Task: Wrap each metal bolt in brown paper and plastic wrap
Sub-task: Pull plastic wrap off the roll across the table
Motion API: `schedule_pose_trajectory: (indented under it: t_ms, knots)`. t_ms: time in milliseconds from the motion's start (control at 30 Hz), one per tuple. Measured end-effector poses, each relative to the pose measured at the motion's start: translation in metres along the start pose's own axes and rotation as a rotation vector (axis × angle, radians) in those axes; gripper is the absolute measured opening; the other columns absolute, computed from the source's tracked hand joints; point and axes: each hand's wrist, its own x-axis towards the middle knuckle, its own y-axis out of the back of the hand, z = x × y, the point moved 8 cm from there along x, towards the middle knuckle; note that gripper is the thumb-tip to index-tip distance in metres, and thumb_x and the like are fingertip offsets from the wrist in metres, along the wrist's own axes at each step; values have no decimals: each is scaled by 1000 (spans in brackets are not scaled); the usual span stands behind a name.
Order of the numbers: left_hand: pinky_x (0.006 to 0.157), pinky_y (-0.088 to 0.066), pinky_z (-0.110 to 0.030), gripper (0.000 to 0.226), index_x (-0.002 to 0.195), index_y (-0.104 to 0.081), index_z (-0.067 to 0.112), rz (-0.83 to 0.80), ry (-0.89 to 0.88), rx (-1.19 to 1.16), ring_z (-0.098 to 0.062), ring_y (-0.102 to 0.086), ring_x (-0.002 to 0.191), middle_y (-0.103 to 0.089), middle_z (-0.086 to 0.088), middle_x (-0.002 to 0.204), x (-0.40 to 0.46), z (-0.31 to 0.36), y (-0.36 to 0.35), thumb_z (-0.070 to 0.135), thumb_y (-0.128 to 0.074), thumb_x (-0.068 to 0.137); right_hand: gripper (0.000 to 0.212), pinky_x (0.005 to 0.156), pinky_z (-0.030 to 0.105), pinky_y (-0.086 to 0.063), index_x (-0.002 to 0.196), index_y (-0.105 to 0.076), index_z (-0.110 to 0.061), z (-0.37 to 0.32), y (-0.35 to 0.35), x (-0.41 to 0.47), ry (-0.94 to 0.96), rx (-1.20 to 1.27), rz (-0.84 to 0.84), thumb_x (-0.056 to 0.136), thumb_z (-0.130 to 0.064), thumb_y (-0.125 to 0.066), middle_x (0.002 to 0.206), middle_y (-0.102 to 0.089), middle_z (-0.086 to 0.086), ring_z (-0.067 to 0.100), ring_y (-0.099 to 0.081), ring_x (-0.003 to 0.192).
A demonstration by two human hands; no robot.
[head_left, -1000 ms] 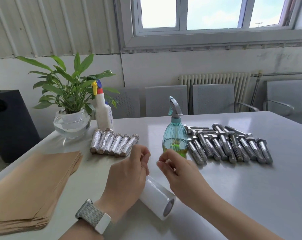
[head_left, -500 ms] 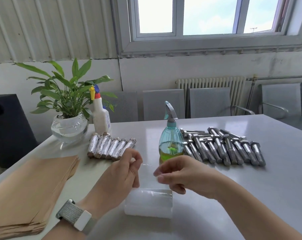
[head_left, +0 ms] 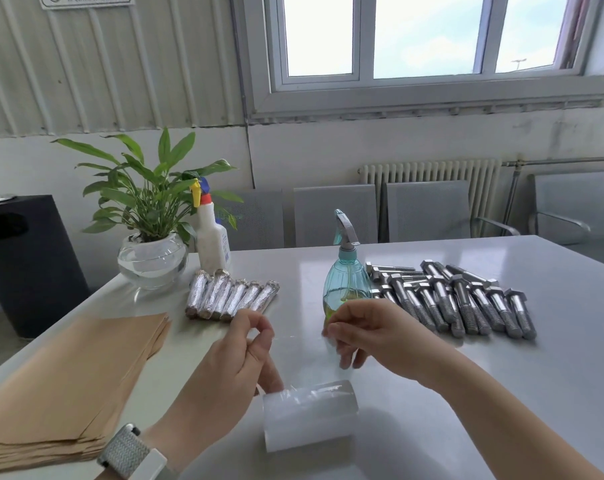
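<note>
On the grey table [head_left: 501,393], left hand [head_left: 224,368] and right hand [head_left: 373,336] pinch film above the plastic wrap roll [head_left: 309,415].

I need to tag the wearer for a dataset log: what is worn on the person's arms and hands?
Both forearms are bare, with no sleeves in view and no gloves. The left hand has a watch at its wrist, on a grey woven band with a white case. The right hand and its wrist carry nothing. No rings show.

My grey table [head_left: 501,393], paper stack [head_left: 68,379] at nine, wrap roll [head_left: 309,415] centre, bare bolts [head_left: 466,299] at two, wrapped bolts [head_left: 231,296] at eleven.
</note>
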Motion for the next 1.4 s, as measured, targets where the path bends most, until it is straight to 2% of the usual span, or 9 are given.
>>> schedule_pose_trajectory:
  t_ms: [133, 433, 600, 733, 900, 1033, 1200, 1300, 1400]
  knots:
    - [56, -52, -28, 10, 94, -45, 30, -6, 48, -127, -22, -70, 64, -71, -8, 70, 1, -1, 3, 33, -39, 101, 21, 57, 23, -51, 82, -68, -16, -5, 1, 0, 58, -55, 33, 96, -6, -57, 64, -64, -4, 20, -69, 63]
    - [44, -46, -32, 65, 104, -49, 14, -124, 136, -343, -27, -63, 59, -66, -5, 74, 36, 11, -3, 73, -52, 76, 22, 58, 24, -52, 86, -68, -21, -9, 3, 1, 137, -51, 58, 96, -6, -57, 68, -65, -3, 21, -70, 64]
    - [56, -39, -20, 54, 95, -48, 45, -407, -158, 446, -2, -51, 61, -56, 10, 71, 55, 41, -29, 91, -44, 66, 24, 59, 32, -55, 85, -67, -28, -13, 4, 1, 190, -55, 96, 94, -7, -60, 70, -66, 1, 18, -67, 61]
    - [59, -40, -21, 55, 91, -58, 35, -442, -296, 646, -6, -50, 65, -57, 11, 73, 62, 56, -38, 85, -45, 71, 11, 61, 39, -56, 88, -65, -17, -15, 6, 0, 221, -36, 105, 93, -9, -61, 80, -71, 9, 23, -65, 64]
    - [56, -38, -24, 38, 71, -55, 22, -401, -314, 598, -13, -46, 58, -52, 5, 59, 64, 55, -34, 57, -57, 87, 9, 68, 39, -58, 104, -52, -15, -9, 7, 1, 127, 147, 62, 98, -17, -57, 80, -69, 4, 24, -69, 73]
    - [56, -39, -22, 27, 71, -46, 37, -387, -392, 586, -8, -46, 56, -52, 11, 58, 58, 61, -36, 51, -50, 94, 54, 101, 30, -47, 124, -55, -27, 18, -3, -13, -122, -34, -322, 78, -51, -72, 121, -64, -12, 3, -59, 114]
    - [64, -45, -34, 39, 75, -43, 22, -260, -428, 518, -16, -50, 63, -56, 2, 65, 62, 64, -25, 57, -34, 90, 68, 77, 21, -48, 114, -47, -53, 35, -29, -12, -111, -517, -386, 60, -43, -87, 113, -54, -28, -6, -54, 89]
    - [56, -38, -21, 34, 71, -50, 22, -134, -390, 404, -10, -47, 57, -54, 10, 61, 65, 63, -4, 47, -44, 92, 54, 71, 22, -52, 110, -53, -42, 31, -29, -9, -61, -311, -341, 69, -22, -82, 101, -59, -19, 0, -58, 82]
    - [48, -28, -15, 31, 69, -57, 25, 21, -208, 178, -5, -37, 48, -46, 8, 51, 67, 45, 29, 46, -48, 90, 45, 90, 38, -52, 115, -58, -25, 27, -20, -9, -85, 68, -308, 73, -21, -74, 104, -65, -1, 12, -63, 95]
